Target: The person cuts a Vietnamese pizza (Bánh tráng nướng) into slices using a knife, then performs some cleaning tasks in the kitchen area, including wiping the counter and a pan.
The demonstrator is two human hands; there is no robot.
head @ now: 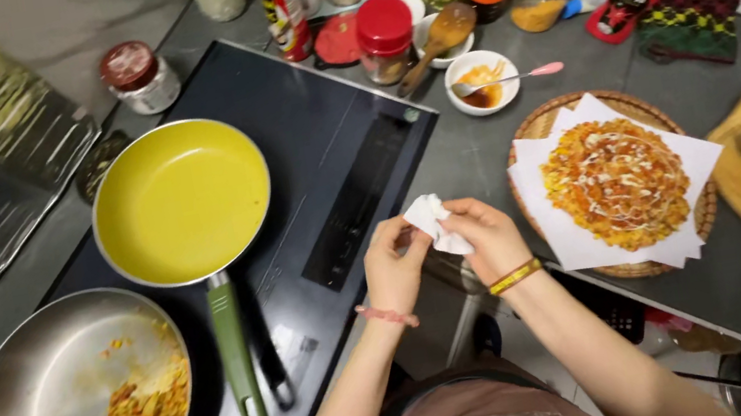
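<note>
**Both hands pinching a crumpled white tissue**

Left hand (393, 267) and right hand (490, 238) meet at the counter edge, fingers of each curled and pinching a crumpled white tissue (434, 223) between them. Left of the hands: yellow frying pan (181, 201), green handle. Right of the hands: round fried cake (617, 183) on white paper over a woven tray (538, 121).

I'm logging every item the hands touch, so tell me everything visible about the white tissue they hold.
The white tissue is a small, crumpled piece of soft paper, bunched rather than flat, with folded creases. It is held in the air in front of the person, over the edge of the black cooktop, not resting on anything. The left hand pinches its left side while the right hand grips its right side and underside. It looks clean; no stains can be made out.
</note>
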